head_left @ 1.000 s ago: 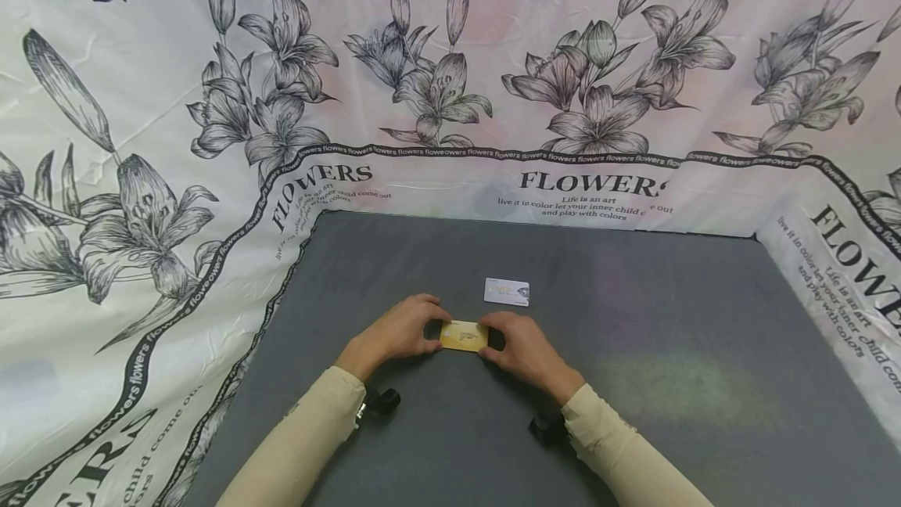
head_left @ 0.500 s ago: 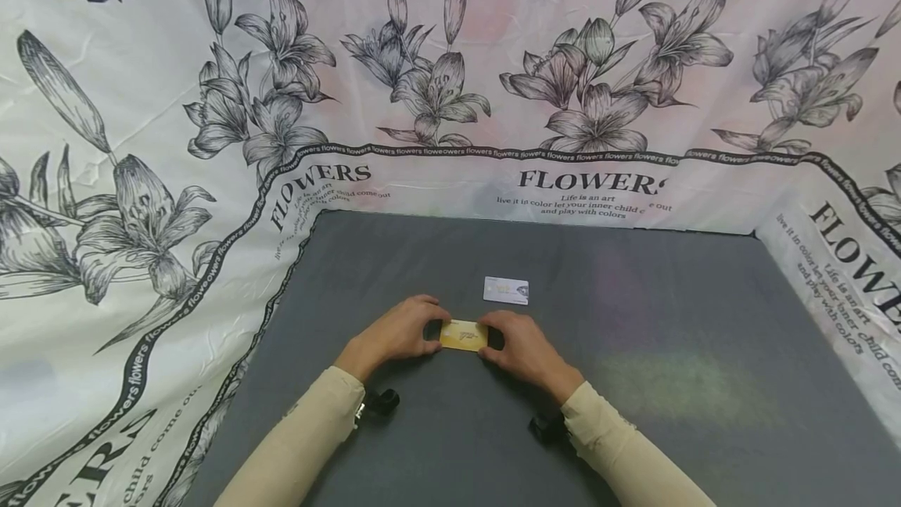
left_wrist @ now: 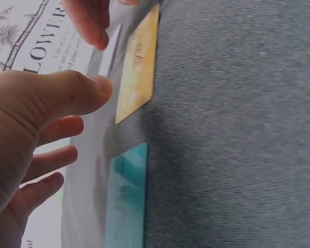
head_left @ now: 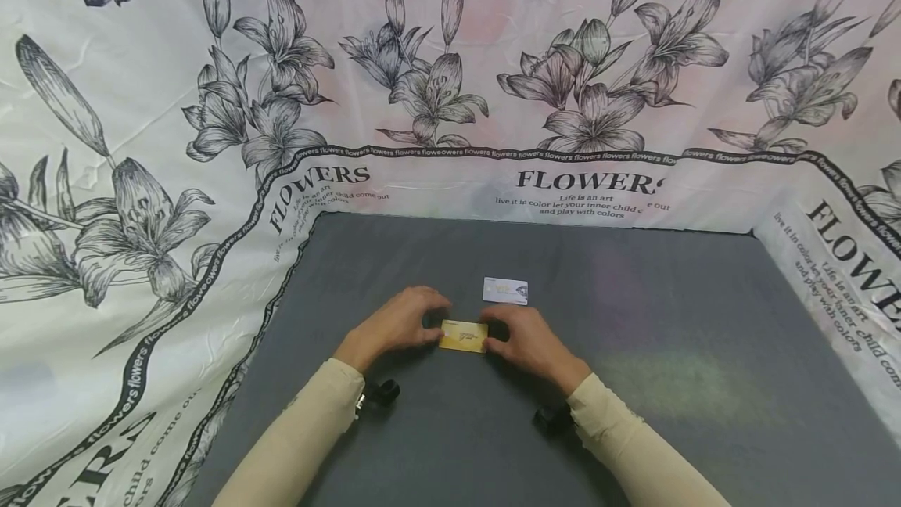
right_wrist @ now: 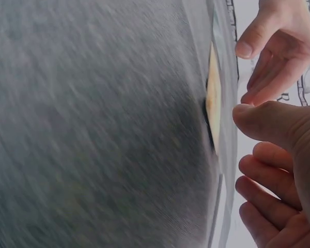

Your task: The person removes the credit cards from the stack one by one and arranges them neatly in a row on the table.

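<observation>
A gold card (head_left: 463, 336) lies flat on the dark grey table between my two hands. At its left end my left hand (head_left: 394, 325) hovers with thumb and fingers spread apart, holding nothing. My right hand (head_left: 533, 344) is at the other end, its fingers loosely bent and parted from the thumb; the right wrist view shows its thumb (right_wrist: 266, 121) clear of the gold card. Just beyond the right fingertips lies a white card (head_left: 505, 291) with a dark patterned end. A teal card (left_wrist: 126, 199) shows near my left hand in the left wrist view; the head view does not show it.
The grey table (head_left: 676, 311) runs up to a white curtain (head_left: 450, 178) printed with flowers and lettering, which hangs at the back and both sides. Black wrist mounts (head_left: 383, 392) sit below each wrist, just above the table.
Both hands have let go of the gold card's ends. Their fingers have lifted and spread slightly, while the gold card and white card stay where they were.
</observation>
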Tool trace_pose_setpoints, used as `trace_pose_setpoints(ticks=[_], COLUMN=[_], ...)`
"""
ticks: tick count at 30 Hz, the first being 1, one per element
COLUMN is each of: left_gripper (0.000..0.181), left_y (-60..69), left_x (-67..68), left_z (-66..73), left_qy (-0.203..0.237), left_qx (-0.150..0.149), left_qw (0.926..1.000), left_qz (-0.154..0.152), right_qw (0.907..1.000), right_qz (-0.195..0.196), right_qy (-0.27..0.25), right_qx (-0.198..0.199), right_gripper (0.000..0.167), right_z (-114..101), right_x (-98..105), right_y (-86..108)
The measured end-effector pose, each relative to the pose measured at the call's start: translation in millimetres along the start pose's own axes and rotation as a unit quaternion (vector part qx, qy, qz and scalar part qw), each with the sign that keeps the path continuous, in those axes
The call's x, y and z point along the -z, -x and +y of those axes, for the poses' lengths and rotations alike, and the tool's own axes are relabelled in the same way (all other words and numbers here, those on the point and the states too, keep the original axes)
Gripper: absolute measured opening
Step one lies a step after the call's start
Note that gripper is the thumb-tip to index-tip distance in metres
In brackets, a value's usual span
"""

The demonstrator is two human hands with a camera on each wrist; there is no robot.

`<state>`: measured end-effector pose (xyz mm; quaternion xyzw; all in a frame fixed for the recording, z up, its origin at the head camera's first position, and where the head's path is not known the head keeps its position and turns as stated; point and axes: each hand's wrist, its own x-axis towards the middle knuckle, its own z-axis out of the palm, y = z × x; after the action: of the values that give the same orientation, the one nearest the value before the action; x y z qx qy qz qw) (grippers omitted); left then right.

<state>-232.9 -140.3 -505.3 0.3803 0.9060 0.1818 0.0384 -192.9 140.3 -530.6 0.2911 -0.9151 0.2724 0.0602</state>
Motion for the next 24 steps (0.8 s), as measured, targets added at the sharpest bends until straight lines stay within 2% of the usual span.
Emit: trace_pose_setpoints(ticks=[7, 12, 18, 24], left_gripper=[0.051, 0.052, 0.053, 0.055], left_y=[-9.3, -16.6, -25.5, -35.7], left_x=[6.6, 9.8, 18.5, 25.2], left_z=[-0.6, 0.5, 4.9, 6.7], left_qy=[-0.001, 0.011, 0.021, 0.024], left_qx=[-0.006, 0.007, 0.028, 0.026], left_qw=[0.9999, 0.9998, 0.9994, 0.9994], left_qz=[0.010, 0.012, 0.004, 0.001], right_qw=[0.9999, 0.9996, 0.9992, 0.9989], right_qz=[0.008, 0.020, 0.027, 0.025], right_qy=[0.011, 0.019, 0.028, 0.026], right_qx=[0.005, 0.007, -0.011, -0.029], right_gripper=[0.041, 0.045, 0.047, 0.048], right_z=[5.0, 10.0, 15.0, 21.5], right_x=[15.3, 22.2, 32.4, 43.5], right_y=[-4.4, -5.5, -9.1, -10.5])
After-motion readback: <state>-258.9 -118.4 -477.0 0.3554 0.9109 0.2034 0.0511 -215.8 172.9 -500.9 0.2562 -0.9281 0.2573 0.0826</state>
